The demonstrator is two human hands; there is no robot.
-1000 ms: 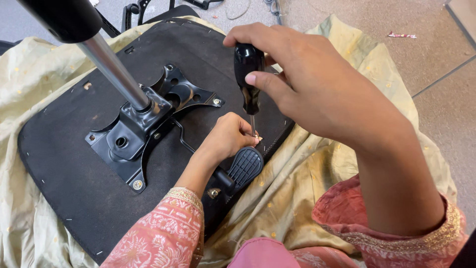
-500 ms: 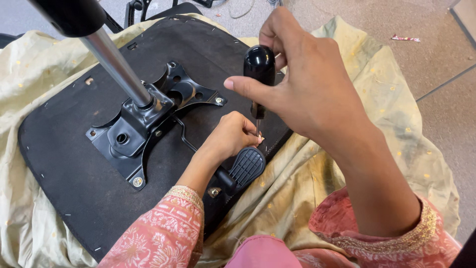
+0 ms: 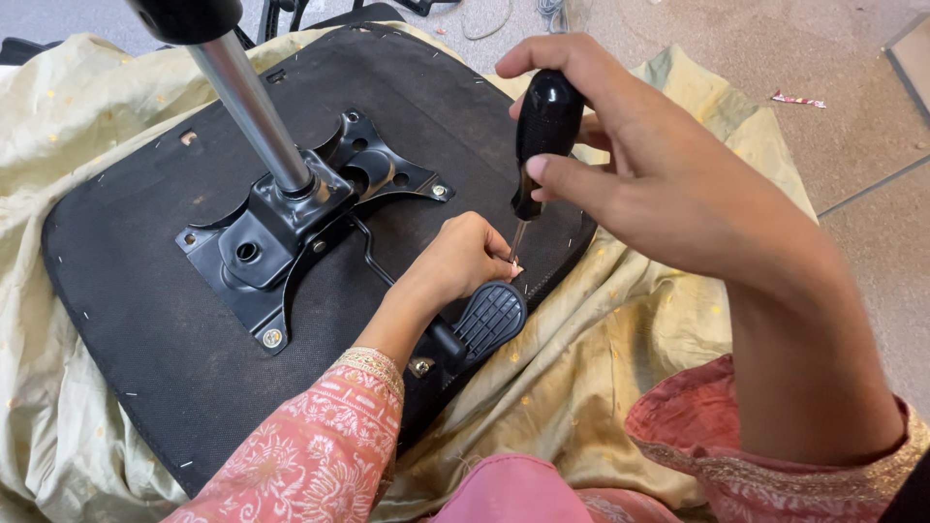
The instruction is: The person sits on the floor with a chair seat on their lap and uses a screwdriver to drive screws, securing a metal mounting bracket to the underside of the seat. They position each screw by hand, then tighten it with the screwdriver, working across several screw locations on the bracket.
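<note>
Beige speckled floor with a seam line, a crumpled yellow-green cloth spread over it, cables lying up top.

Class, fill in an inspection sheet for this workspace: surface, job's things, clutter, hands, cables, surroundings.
Surface: yellow cloth spread on the floor.
Job's things: upturned black chair seat with metal bracket, silver post and lever paddle; black-handled screwdriver.
Clutter: small wrapper scrap on the floor.
Hands: right hand grips the screwdriver upright; left hand pinches at its tip.
Cables: a loop at the top edge.
Surroundings: black chair base parts, partly seen.
</note>
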